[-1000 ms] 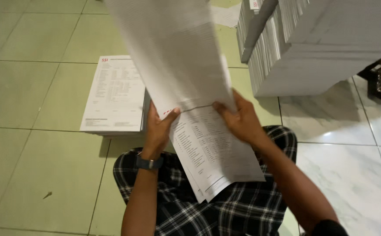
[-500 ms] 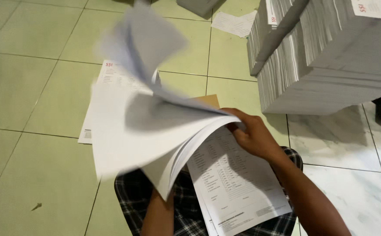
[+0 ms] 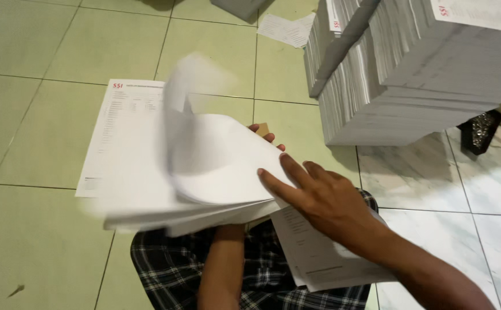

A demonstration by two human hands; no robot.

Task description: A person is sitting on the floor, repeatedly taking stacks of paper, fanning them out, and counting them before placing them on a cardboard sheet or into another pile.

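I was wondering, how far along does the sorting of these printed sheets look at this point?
Done: a short pile of printed forms lies on the green floor tiles. In hand: the right hand presses a curling bundle of sheets, with the left hand mostly hidden beneath it; more sheets rest on the lap. Left: the tall paper stacks nearby look untouched, so most seems to remain.

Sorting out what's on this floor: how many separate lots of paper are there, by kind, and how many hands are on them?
Tall paper stacks: 2
Flat pile on floor: 1
Bundle being flipped: 1
Loose sheets: 1 cluster
Right hand: 1
Left hand: 1
Total: 7
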